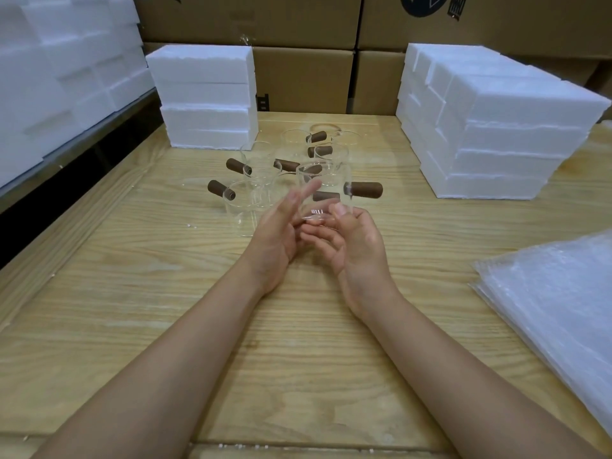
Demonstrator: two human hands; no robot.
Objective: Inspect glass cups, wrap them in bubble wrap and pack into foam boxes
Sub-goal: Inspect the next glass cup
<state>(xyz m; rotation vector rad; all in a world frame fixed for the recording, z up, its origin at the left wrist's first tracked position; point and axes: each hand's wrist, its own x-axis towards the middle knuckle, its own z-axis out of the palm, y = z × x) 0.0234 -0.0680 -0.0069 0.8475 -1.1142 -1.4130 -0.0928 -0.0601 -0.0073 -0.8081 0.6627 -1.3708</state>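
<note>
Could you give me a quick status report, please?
Right hand grips a cup at its base; left hand open against its side. Cup unwrapped. Other cups stand close behind; bubble wrap lies to the right.

Bare left hand and right hand, bare forearms.

Head camera looks forward and down, close over the table.

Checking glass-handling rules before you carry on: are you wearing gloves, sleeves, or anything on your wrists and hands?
No gloves: the left hand and right hand are both bare. No sleeves show either; the left forearm and right forearm are uncovered down to the bottom edge of the head view. No watch, bracelet or ring is visible on the sides facing the camera.
</note>
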